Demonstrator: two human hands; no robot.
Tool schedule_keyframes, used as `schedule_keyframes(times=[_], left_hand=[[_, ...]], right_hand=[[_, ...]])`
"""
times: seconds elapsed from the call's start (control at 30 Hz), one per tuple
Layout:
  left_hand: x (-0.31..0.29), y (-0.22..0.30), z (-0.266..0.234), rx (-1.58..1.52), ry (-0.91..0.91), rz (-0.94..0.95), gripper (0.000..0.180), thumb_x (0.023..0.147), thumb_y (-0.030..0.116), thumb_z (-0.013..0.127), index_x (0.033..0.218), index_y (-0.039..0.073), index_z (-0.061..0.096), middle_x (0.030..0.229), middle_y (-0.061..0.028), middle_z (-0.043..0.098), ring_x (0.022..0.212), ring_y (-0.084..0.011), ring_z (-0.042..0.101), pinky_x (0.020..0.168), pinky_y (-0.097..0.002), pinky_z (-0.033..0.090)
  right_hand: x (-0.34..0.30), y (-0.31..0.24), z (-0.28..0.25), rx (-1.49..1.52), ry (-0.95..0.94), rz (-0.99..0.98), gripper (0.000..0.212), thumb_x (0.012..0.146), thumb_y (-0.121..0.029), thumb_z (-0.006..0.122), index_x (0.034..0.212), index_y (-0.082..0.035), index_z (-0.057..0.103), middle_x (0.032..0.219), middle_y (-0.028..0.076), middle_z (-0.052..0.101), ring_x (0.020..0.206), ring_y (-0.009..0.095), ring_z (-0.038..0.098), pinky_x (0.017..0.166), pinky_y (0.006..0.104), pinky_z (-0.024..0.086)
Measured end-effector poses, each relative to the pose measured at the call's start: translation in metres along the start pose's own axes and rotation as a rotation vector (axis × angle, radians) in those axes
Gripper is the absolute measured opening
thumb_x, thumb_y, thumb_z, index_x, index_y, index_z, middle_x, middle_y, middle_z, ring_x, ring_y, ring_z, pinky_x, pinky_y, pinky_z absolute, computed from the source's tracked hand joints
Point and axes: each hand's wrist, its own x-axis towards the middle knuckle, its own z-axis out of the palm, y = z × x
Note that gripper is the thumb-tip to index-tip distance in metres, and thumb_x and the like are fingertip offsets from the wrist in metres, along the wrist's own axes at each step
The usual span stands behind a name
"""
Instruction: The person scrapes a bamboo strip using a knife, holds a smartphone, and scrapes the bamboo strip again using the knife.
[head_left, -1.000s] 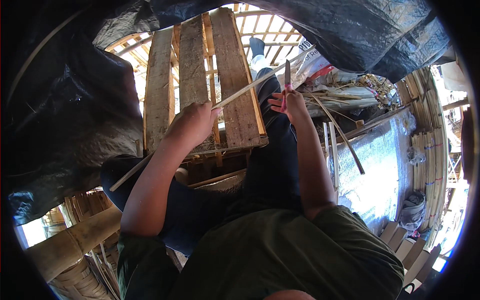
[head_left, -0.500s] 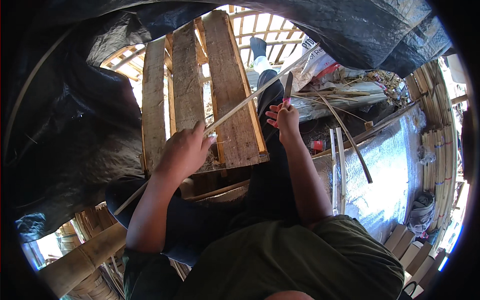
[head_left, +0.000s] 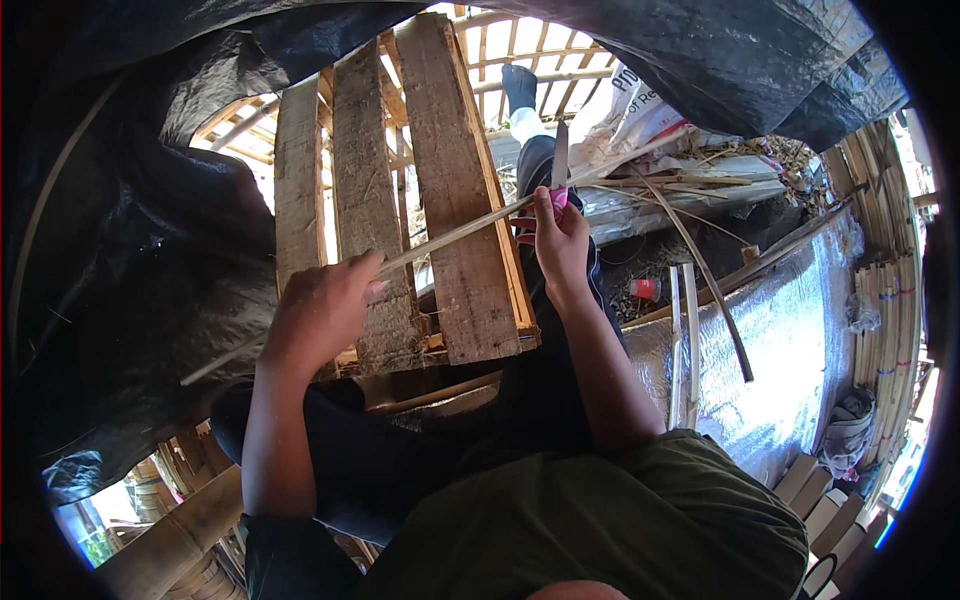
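Note:
A long, thin bamboo strip [head_left: 455,236] slants across a wooden slatted bench [head_left: 462,290], rising from lower left to upper right. My left hand [head_left: 320,312] is closed around the strip above the near left of the slats. In my right hand [head_left: 562,245] is a knife [head_left: 561,158] with a pink handle, its blade pointing away from me. That hand is at the bench's right edge, where the strip runs by its fingers. Whether those fingers also grip the strip is hard to make out.
Right of my right forearm, two pale strips [head_left: 675,345] and a dark curved strip [head_left: 715,285] lean by a silvery sheet [head_left: 760,340]. A white sack [head_left: 635,110] and a red cup [head_left: 645,289] lie beyond. Black plastic sheeting [head_left: 130,230] hangs at left.
My left hand has moved left and nearer with the strip, which now slopes less steeply. My right hand has come up and left to the strip, the knife still in it.

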Motion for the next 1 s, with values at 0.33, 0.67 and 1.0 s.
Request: schedule_keyframes(times=[0.33,0.67,1.0], left_hand=[[0.002,-0.018,-0.002,-0.066,-0.028,0.041,0.027,0.098,0.026,0.055,0.119,0.008,0.056,0.106,-0.0209,0.066,0.101,-0.0402,0.062,0.080,-0.0491,0.049],[-0.016,-0.031,0.019,-0.070,0.002,-0.021,0.046,0.096,0.044,0.059,0.094,-0.002,0.065,0.092,-0.0253,0.068,0.089,-0.0413,0.066,0.078,-0.0480,0.052],[-0.032,-0.050,0.043,-0.139,0.110,0.090,0.040,0.099,0.038,0.054,0.100,-0.001,0.060,0.090,-0.0253,0.066,0.090,-0.0403,0.066,0.079,-0.0500,0.052]], right_hand=[[-0.010,-0.010,-0.004,-0.281,-0.124,-0.127,0.034,0.096,-0.032,0.065,0.093,0.002,0.062,0.075,0.002,0.064,0.066,0.007,0.059,0.056,0.0243,0.046],[-0.065,-0.072,-0.012,-0.437,-0.209,0.078,0.045,0.107,-0.040,0.034,0.094,-0.001,0.053,0.079,0.007,0.062,0.060,0.013,0.061,0.053,0.0266,0.048],[-0.085,-0.087,-0.032,-0.686,-0.324,-0.100,0.025,0.103,-0.018,0.048,0.093,0.001,0.060,0.069,0.001,0.054,0.055,0.007,0.048,0.051,0.0238,0.040]])
